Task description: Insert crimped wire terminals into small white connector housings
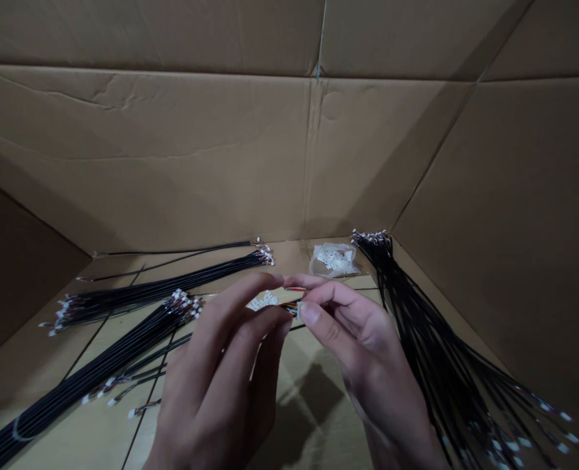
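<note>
My left hand (225, 365) and my right hand (362, 352) meet in the middle of the view, above the table. Between the right thumb and fingers sits a small white connector (299, 310). Thin coloured wires (289, 304) run from it toward the left hand, whose fingers are pinched around them. A red wire (296, 289) shows just above, close to both index fingertips. The rest of this cable is mostly hidden behind the left hand. Past the fingers lies a small heap of white connector housings (264, 300), partly covered by the left hand.
Bundles of black cables with white end connectors lie at left (123, 352) and far left (172, 281). A loose fan of black cables (431, 339) covers the right side. A clear bag of white pieces (335, 259) rests near the back cardboard wall (211, 156).
</note>
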Available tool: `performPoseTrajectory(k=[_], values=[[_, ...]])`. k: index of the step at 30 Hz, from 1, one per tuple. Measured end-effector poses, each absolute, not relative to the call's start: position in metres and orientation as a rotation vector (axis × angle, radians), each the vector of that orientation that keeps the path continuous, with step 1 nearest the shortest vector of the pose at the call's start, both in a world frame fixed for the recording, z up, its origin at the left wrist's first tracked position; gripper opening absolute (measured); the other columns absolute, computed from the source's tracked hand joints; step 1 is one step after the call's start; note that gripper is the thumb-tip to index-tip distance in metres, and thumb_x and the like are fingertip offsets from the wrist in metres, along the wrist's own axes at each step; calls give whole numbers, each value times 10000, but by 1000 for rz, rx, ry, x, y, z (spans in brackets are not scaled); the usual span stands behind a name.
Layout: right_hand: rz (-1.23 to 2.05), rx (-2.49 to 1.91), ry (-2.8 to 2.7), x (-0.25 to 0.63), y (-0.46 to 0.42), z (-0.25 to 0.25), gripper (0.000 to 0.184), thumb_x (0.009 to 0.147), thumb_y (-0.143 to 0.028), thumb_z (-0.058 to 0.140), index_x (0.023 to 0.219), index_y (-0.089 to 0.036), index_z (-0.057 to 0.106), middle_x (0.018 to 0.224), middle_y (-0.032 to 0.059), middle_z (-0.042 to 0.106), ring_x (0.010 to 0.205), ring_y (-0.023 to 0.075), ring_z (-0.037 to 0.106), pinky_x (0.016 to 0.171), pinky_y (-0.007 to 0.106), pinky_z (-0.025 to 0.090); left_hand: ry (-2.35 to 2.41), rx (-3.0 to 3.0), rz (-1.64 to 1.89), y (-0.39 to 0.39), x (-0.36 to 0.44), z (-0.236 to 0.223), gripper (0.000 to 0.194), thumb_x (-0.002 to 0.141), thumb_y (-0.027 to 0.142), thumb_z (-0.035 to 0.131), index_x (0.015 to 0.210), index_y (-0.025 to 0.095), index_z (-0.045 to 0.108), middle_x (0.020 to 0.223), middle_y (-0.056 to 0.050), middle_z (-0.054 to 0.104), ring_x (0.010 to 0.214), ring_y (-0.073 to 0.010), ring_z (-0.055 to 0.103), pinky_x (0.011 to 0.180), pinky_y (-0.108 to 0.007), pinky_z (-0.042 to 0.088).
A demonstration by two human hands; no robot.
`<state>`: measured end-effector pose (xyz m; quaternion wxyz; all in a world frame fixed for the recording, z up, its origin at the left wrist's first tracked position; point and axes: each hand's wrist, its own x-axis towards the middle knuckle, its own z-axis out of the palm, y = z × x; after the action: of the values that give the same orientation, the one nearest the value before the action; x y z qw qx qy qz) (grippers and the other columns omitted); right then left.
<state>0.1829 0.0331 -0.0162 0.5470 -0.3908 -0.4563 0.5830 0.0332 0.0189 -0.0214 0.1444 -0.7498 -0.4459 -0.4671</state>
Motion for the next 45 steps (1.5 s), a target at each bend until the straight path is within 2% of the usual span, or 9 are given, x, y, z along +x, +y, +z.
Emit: performPoseTrajectory(k=[5,11,15,20,26,31,35,39,45], values=[[1415,-891,-1033,181,33,-16,120,927,-346,802,841,-283,746,1213,-44,788,1239,176,674,1060,335,482,-1354,-2150,-1383,20,37,-22,235,1011,63,564,1089,242,693,1278,-22,744,1076,-169,767,909,-270,662],[1356,-864,-1110,185,44,-21,111,1012,-352,685,996,-317,789,1210,-42,784,1268,201,655,1105,376,430,-1272,-2322,-1392,21,30,-26,16,945,293,726,941,307,733,1150,-22,787,1055,-246,785,680,-280,699],[1324,-902,-1288,189,47,-22,75,977,-307,726,1029,-305,780,1216,-21,786,1226,233,677,1070,427,454,-1251,-2346,-1452,23,33,-27,85,916,378,760,949,305,733,1111,-37,787,1057,-259,777,641,-286,695],[1201,-901,-1403,188,43,-18,97,963,-290,727,877,-247,744,1121,-5,798,1126,199,703,991,366,484,-1299,-2297,-1581,31,28,-23,57,944,285,717,1001,295,710,1114,-41,762,1037,-241,758,616,-278,664],[929,-967,-1488,185,36,-13,128,988,-225,663,868,-251,701,1143,-12,789,1166,200,693,1074,415,412,-1320,-2285,-1574,30,18,-18,274,974,19,548,965,260,679,1272,-36,653,1071,-164,706,800,-263,616],[991,-1025,-1434,187,34,-10,154,969,-255,680,817,-251,704,1114,-1,798,1148,238,712,1157,510,340,-1246,-2352,-1455,25,17,-16,218,980,77,570,1064,232,699,1365,-71,598,890,-139,713,736,-278,604],[1153,-1019,-1370,191,35,-11,171,952,-328,727,800,-250,731,1147,21,787,1127,242,709,1021,442,465,-1247,-2335,-1440,27,18,-16,194,974,71,597,1032,231,689,1336,-59,604,757,-95,685,704,-260,609],[1282,-975,-1282,193,38,-13,155,960,-415,742,884,-280,752,1178,-8,782,1086,218,711,976,410,472,-1320,-2433,-1414,25,19,-13,170,978,87,607,1009,234,686,1338,-53,596,811,-99,710,693,-234,611],[1422,-831,-1219,193,44,-15,92,945,-292,765,854,-275,761,1165,-30,789,1151,178,698,1002,339,479,-1223,-2439,-1392,25,17,-9,161,984,103,580,980,237,669,1280,-54,615,1001,-135,722,832,-223,639]])
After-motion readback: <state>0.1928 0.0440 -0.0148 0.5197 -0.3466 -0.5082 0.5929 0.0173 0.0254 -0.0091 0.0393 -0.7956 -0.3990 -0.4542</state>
